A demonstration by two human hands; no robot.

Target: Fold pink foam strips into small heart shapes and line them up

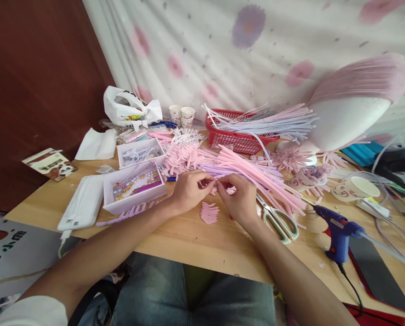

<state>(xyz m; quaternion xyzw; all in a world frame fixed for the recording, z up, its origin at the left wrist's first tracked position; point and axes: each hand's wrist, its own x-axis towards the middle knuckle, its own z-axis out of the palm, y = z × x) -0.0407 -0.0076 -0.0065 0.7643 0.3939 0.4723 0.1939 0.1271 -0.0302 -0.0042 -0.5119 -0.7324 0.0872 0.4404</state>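
Observation:
My left hand (pixel 193 189) and my right hand (pixel 237 195) meet fingertip to fingertip over the middle of the table. Both are closed in a pinch on a short pink pipe cleaner, mostly hidden by the fingers. Just below them lies a small stack of bent pink pipe cleaner pieces (pixel 209 213). Beyond my left hand is a heap of folded pink pieces (pixel 182 158). Long pink pipe cleaners (pixel 257 174) and purple ones (pixel 209 168) stretch behind my right hand. Scissors (pixel 277 221) with pale green handles rest beside my right wrist.
A blue glue gun (pixel 338 231) stands at right, near a dark phone (pixel 379 271). White boxes (pixel 134 199) of beads and a white power bank (pixel 82 203) lie left. Behind are a red basket (pixel 234 138), paper cups (pixel 187 117) and a white foam form (pixel 348 117).

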